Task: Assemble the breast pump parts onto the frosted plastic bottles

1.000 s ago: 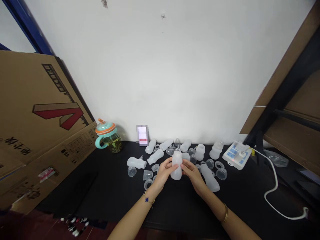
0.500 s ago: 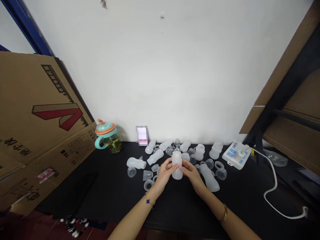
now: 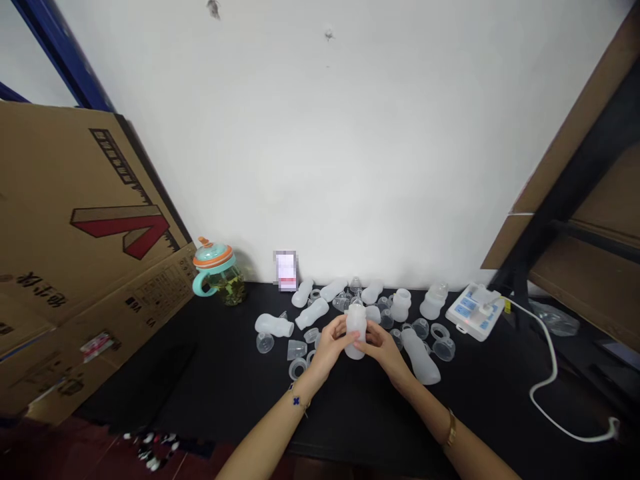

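A frosted white bottle [image 3: 356,327] stands upright between my two hands at the middle of the black table. My left hand [image 3: 332,343] is wrapped round its left side, and the fingers of my right hand [image 3: 381,343] press on its right side. Behind and beside it lie several more frosted bottles, among them one on its side [image 3: 274,325] at the left and a long one [image 3: 420,357] at the right. Clear domed caps [image 3: 265,343] and translucent rings [image 3: 298,368] are scattered among them.
A teal-lidded glass jug [image 3: 220,273] stands at the back left beside a large cardboard box [image 3: 75,267]. A blurred-out upright card [image 3: 287,271] leans on the wall. On the right are a white power strip [image 3: 475,310], its cable [image 3: 554,367] and a clear plastic bag [image 3: 556,318].
The view has shifted slightly. Both hands stay on the bottle, and my right fingers sit a little lower on it.
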{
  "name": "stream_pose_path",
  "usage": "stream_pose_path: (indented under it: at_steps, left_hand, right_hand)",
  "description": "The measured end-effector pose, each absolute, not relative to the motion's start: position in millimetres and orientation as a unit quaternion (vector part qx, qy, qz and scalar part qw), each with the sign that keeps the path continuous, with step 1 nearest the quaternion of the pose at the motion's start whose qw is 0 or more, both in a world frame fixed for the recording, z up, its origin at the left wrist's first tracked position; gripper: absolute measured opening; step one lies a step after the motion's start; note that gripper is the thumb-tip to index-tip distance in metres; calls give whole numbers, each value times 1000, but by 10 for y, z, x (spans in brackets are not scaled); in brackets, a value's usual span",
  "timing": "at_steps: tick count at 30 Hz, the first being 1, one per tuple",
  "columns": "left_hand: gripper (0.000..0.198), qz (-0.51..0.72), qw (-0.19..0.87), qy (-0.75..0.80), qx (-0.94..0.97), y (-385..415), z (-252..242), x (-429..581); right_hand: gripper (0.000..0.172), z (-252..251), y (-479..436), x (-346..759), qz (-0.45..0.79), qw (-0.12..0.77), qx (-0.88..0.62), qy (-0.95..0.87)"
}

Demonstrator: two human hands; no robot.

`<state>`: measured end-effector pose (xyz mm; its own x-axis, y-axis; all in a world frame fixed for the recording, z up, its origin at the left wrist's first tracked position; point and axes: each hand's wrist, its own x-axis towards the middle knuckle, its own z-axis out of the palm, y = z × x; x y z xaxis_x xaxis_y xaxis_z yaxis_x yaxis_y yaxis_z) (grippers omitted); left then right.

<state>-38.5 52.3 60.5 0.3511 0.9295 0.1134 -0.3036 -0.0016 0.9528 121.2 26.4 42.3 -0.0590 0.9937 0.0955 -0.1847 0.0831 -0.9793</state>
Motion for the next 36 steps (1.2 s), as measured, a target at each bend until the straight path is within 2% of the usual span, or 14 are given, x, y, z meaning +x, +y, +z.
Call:
stream_pose_path:
  at_steps: [27,36]
  left_hand:
    - [48,464,648,297,526,537,576,-395]
    - [46,460,649,289,532,536,585,-402]
  right_hand:
    - [48,365,292,1234,514,537,-437,-507]
    - [52,363,287,1215,505,538,-447,-505]
